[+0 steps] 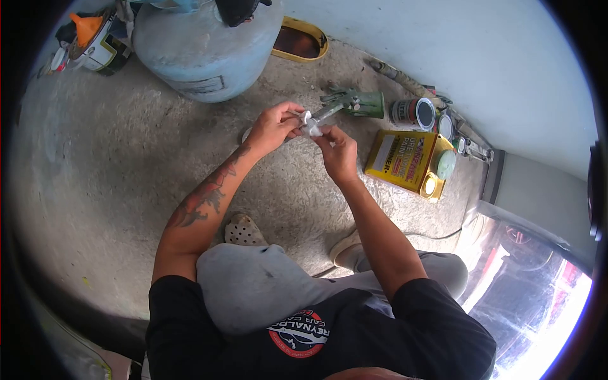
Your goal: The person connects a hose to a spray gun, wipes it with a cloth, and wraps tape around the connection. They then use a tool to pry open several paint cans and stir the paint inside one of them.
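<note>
My left hand, on the tattooed arm, has its fingers pinched on a small white crumpled piece. Close beside it on the right, my right hand grips the lower edge of the same white piece between thumb and fingers. A grey, tube-like metal part extends up and right from the white piece; whether the two are joined is unclear. Beyond it a green container lies on its side on the floor. A round object is partly hidden behind my left wrist.
A large blue-grey tank stands ahead, with a yellow tray of dark liquid beside it. Right are a yellow thinner can and paint tins along the wall. An orange funnel sits far left; a cable crosses the floor.
</note>
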Motion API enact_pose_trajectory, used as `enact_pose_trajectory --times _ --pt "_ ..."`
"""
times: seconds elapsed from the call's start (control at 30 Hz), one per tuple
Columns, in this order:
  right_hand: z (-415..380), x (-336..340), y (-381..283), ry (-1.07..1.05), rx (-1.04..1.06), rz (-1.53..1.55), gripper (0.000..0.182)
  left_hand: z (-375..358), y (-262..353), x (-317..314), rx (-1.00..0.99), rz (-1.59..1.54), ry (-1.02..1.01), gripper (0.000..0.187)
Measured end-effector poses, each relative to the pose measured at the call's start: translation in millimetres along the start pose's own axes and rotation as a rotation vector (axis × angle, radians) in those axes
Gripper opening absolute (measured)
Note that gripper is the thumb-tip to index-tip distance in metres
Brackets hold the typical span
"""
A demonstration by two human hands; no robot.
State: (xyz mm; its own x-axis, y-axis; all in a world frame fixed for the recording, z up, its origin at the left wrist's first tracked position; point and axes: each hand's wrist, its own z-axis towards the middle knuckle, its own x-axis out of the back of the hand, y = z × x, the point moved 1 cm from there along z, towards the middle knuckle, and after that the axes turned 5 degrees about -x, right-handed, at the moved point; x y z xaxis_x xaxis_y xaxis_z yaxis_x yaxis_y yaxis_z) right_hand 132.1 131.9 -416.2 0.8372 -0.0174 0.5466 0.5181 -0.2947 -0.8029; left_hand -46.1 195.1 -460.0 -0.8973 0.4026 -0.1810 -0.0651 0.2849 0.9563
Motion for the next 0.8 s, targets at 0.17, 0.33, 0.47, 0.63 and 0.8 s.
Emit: enact_pose_trajectory --times 0.17,0.33,0.47,0.63,0.8 --pt "9.8 11.2 -23.3 -0.030 0.629 -0.294 0.021 -3.9 3.7 -1.5 -0.088 0.154 -0.037 0.018" --pt "32.0 13.2 -31.9 -0.297 0.565 -0.321 0.022 -1.2 -0.5 0.4 -0.320 0.377 -0.076 0.027" --pt "34.9 10.9 -30.1 -0.149 0.281 -0.214 0.020 -3.9 -0.1 -9.6 -0.458 0.429 -0.003 0.034" --pt "33.6 -3.2 -17.2 0.044 -0.024 -0.010 0.019 -5.2 -1.2 -14.3 -0.455 0.395 0.123 0.039" --pt "29.3 -10.7 -20.7 0.163 0.038 -0.053 0.021 -7.3 -5.1 -13.7 -0.489 0.435 0.151 0.041"
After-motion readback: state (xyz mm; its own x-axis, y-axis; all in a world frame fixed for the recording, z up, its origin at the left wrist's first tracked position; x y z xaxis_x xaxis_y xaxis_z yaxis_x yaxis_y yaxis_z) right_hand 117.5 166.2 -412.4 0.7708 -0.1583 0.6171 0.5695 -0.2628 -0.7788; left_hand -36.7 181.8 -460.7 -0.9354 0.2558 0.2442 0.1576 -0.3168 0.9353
